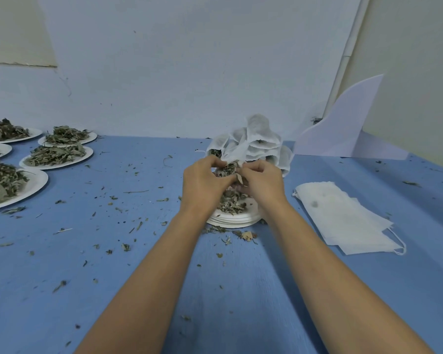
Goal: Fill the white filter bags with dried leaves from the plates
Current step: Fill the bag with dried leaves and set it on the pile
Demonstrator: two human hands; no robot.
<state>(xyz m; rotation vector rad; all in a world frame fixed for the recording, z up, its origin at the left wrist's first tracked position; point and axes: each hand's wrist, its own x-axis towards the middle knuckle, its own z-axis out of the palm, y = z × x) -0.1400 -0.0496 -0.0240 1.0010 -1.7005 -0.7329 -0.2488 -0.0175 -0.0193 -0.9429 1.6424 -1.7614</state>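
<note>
- Head view: left hand (205, 185) and right hand (262, 185) are close together, nearly touching, fingers curled. Both pinch at the mouth of one filter bag (232, 155), with dried leaves (226, 171) showing in the opening between them.
- Directly under the hands: stack of plates (230, 220); the top one carries only a thin remnant of leaves.
- Just beyond the hands: pile of filled bags (262, 141), heaped. This is the finished portion.
- Right of the right hand: flat stack of empty bags (343, 218), not yet filled.
- Well left of the left hand: several heaped plates (56, 155). Judged roughly mid-task, with plenty of leaf left.
- Unclear: fingertips hidden behind knuckles, so whether the right fingers hold fabric or leaves is unsettled. Leftmost plates are cut by the frame edge. Bag counts unreadable.
</note>
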